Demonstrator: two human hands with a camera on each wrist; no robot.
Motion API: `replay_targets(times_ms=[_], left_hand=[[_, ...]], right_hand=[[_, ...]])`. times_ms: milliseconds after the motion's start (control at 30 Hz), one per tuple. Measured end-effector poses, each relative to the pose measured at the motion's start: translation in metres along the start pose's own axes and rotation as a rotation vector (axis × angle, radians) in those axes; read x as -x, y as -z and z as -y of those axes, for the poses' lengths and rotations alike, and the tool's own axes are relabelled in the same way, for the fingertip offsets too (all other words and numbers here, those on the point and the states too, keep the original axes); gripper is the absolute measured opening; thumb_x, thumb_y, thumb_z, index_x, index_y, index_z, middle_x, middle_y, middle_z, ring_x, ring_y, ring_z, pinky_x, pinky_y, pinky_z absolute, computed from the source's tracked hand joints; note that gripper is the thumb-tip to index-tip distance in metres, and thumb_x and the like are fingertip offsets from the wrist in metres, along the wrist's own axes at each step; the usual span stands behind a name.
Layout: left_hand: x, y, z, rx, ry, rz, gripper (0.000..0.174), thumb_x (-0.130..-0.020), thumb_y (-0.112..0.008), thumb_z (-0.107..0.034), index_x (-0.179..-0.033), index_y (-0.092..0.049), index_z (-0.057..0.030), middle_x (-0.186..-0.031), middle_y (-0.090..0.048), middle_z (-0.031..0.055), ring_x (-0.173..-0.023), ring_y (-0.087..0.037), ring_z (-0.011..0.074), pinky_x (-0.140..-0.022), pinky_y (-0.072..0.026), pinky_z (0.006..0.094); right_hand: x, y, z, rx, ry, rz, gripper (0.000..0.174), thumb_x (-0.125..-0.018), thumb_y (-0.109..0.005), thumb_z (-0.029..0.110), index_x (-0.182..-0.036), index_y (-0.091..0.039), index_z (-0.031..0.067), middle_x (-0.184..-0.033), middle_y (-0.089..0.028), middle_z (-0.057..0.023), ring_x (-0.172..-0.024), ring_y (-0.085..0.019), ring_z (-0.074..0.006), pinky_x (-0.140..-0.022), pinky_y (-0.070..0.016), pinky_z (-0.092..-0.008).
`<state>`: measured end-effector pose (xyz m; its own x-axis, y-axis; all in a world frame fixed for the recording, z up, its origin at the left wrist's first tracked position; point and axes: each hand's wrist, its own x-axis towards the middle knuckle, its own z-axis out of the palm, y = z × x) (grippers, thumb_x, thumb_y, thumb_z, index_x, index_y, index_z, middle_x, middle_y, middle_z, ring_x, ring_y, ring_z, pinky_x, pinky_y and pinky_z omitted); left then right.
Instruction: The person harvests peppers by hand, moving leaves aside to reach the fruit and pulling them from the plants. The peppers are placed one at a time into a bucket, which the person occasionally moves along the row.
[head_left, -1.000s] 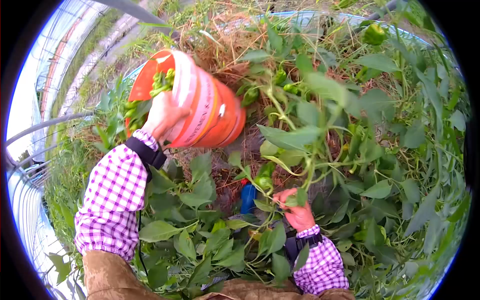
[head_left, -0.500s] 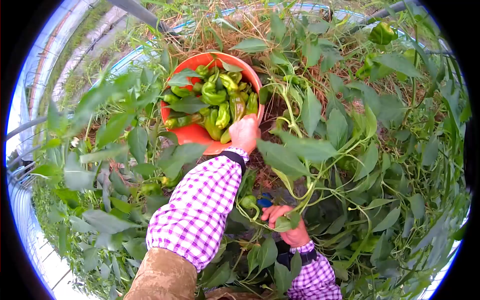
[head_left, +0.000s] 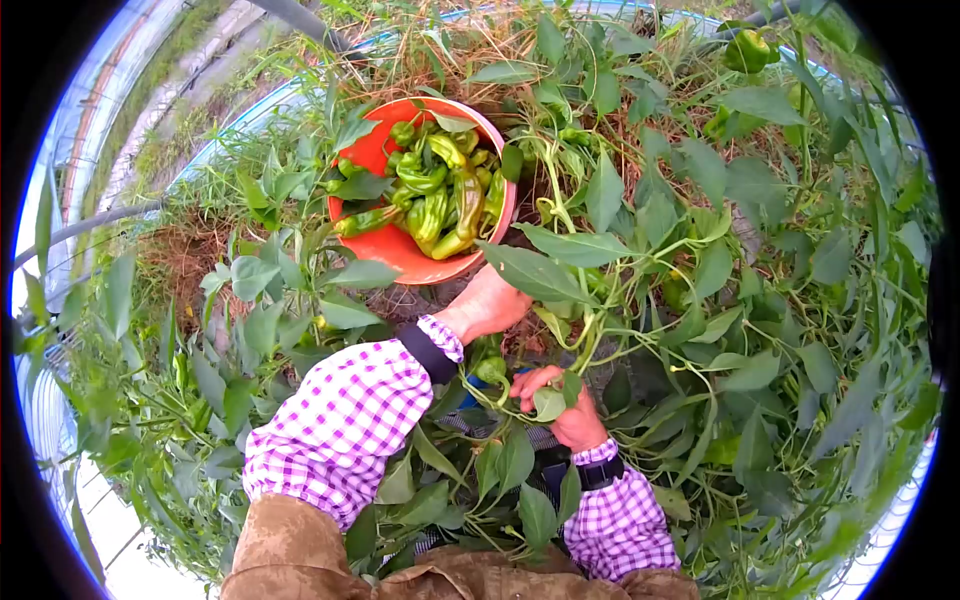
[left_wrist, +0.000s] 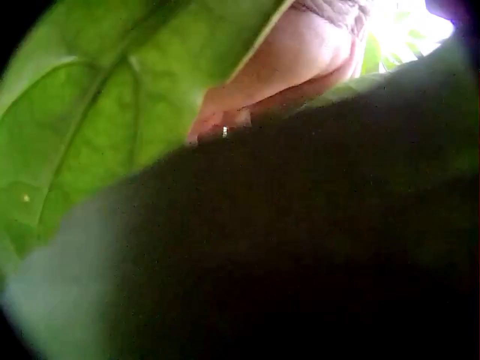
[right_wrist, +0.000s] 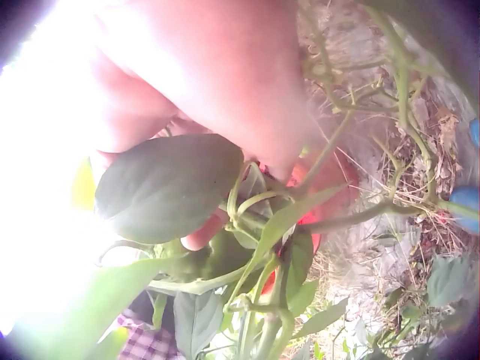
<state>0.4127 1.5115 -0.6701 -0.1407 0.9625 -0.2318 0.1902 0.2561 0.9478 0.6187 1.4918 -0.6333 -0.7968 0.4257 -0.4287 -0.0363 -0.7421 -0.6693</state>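
An orange bucket [head_left: 392,258] holds several green peppers [head_left: 425,190] and some leaves. Just below its rim is my left hand [head_left: 485,303], its fingers hidden behind a broad leaf [head_left: 535,272]. Leaves cover most of the left wrist view, leaving part of the left hand [left_wrist: 285,64] visible. My right hand [head_left: 575,420] has curled fingers and grips a leafy stem [right_wrist: 259,217] of a pepper plant. Left of those fingers, a green pepper [head_left: 490,370] hangs on the plant. In the right wrist view, a leaf [right_wrist: 169,187] partly covers the right hand [right_wrist: 217,82].
Dense pepper plants [head_left: 750,370] surround both hands. Another green pepper [head_left: 747,50] hangs at the upper right. A blue object [right_wrist: 466,208] lies low among the stems. Dry straw [head_left: 440,60] covers ground behind the bucket, and a grey pipe [head_left: 300,20] crosses the upper left.
The tipped bucket has come upright, its opening now facing the camera. My left hand has left the bucket's rim and moved down toward my right hand, which stays among the stems.
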Motion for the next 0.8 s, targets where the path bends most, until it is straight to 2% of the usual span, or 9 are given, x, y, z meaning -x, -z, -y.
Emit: replay_targets(times_ms=[33, 100, 133, 233, 300, 367, 500, 600, 800], left_hand=[[0.003, 0.003, -0.002, 0.004, 0.000, -0.004, 0.023, -0.076, -0.058, -0.002, -0.099, -0.061, -0.0008, -0.097, -0.063, 0.0183, -0.093, -0.059, 0.0353, -0.080, -0.0481, 0.0393], [0.010, 0.013, -0.020, -0.122, 0.193, 0.202, 0.028, -0.079, -0.056, -0.001, -0.107, -0.057, -0.0006, -0.102, -0.063, 0.0067, -0.095, -0.057, 0.0183, -0.086, -0.0456, 0.0309], [0.015, 0.018, -0.031, 0.280, 0.262, 0.255, 0.033, -0.081, -0.051, -0.001, -0.114, -0.054, -0.0005, -0.104, -0.064, 0.0088, -0.099, -0.058, 0.0180, -0.089, -0.0440, 0.0305], [0.021, 0.029, -0.050, 0.414, 0.336, 0.409, 0.037, -0.081, -0.047, 0.000, -0.118, -0.050, 0.0006, -0.108, -0.064, 0.0113, -0.101, -0.059, 0.0197, -0.090, -0.0433, 0.0307], [0.020, 0.042, -0.034, 0.011, 0.279, 0.478, 0.041, -0.079, -0.044, 0.004, -0.120, -0.050, 0.0023, -0.110, -0.064, 0.0127, -0.103, -0.059, 0.0197, -0.092, -0.0435, 0.0304], [0.026, 0.043, -0.002, -0.195, 0.189, 0.381, 0.046, -0.076, -0.046, 0.007, -0.121, -0.051, 0.0013, -0.108, -0.064, 0.0126, -0.101, -0.060, 0.0195, -0.091, -0.0440, 0.0310], [0.038, 0.057, -0.003, -0.132, 0.298, 0.401, 0.049, -0.072, -0.048, 0.009, -0.119, -0.055, -0.0022, -0.109, -0.064, 0.0112, -0.103, -0.059, 0.0195, -0.091, -0.0443, 0.0321], [0.044, 0.062, -0.003, -0.221, 0.380, 0.325, 0.050, -0.068, -0.054, 0.009, -0.114, -0.061, -0.0106, -0.115, -0.060, 0.0081, -0.108, -0.056, 0.0222, -0.097, -0.0425, 0.0338], [0.055, 0.068, 0.010, -0.575, 0.139, 0.528, 0.039, -0.070, -0.062, 0.000, -0.106, -0.065, -0.0141, -0.118, -0.059, 0.0077, -0.112, -0.052, 0.0276, -0.096, -0.0436, 0.0389]], right_hand=[[-0.001, -0.003, 0.003, 0.015, -0.019, -0.002, 0.013, -0.081, -0.066, 0.006, -0.092, -0.062, 0.0015, -0.092, -0.064, -0.0082, -0.081, -0.060, -0.0149, -0.076, -0.0473, -0.0282], [-0.001, -0.010, 0.008, 0.086, -0.077, -0.061, 0.015, -0.082, -0.067, 0.011, -0.093, -0.062, 0.0015, -0.090, -0.064, -0.0066, -0.082, -0.061, -0.0144, -0.075, -0.0482, -0.0283], [-0.004, -0.013, 0.010, 0.165, -0.081, -0.078, 0.016, -0.083, -0.067, 0.011, -0.094, -0.062, 0.0014, -0.090, -0.064, -0.0059, -0.083, -0.061, -0.0142, -0.075, -0.0487, -0.0284], [-0.013, 0.000, 0.006, 0.278, -0.086, -0.065, 0.019, -0.083, -0.068, 0.009, -0.098, -0.061, 0.0005, -0.092, -0.064, -0.0047, -0.085, -0.062, -0.0135, -0.076, -0.0498, -0.0285], [-0.025, 0.015, -0.005, 0.250, -0.080, -0.080, 0.017, -0.083, -0.067, 0.007, -0.099, -0.061, 0.0009, -0.094, -0.064, -0.0045, -0.084, -0.062, -0.0135, -0.076, -0.0501, -0.0285], [-0.045, 0.036, -0.013, 0.150, -0.089, -0.051, 0.020, -0.083, -0.066, 0.004, -0.102, -0.061, 0.0018, -0.095, -0.064, -0.0038, -0.086, -0.061, -0.0131, -0.079, -0.0490, -0.0280], [-0.072, 0.059, -0.020, 0.160, -0.080, -0.002, 0.025, -0.083, -0.066, 0.004, -0.108, -0.061, 0.0026, -0.098, -0.064, -0.0026, -0.089, -0.059, -0.0119, -0.084, -0.0456, -0.0284], [-0.085, 0.067, -0.023, 0.160, -0.110, 0.057, 0.018, -0.083, -0.064, 0.004, -0.100, -0.060, 0.0030, -0.093, -0.064, -0.0027, -0.091, -0.061, -0.0137, -0.084, -0.0461, -0.0294], [-0.091, 0.073, -0.037, 0.151, -0.187, -0.036, 0.014, -0.084, -0.067, 0.010, -0.094, -0.059, 0.0040, -0.086, -0.063, -0.0025, -0.082, -0.061, -0.0130, -0.078, -0.0470, -0.0293]])
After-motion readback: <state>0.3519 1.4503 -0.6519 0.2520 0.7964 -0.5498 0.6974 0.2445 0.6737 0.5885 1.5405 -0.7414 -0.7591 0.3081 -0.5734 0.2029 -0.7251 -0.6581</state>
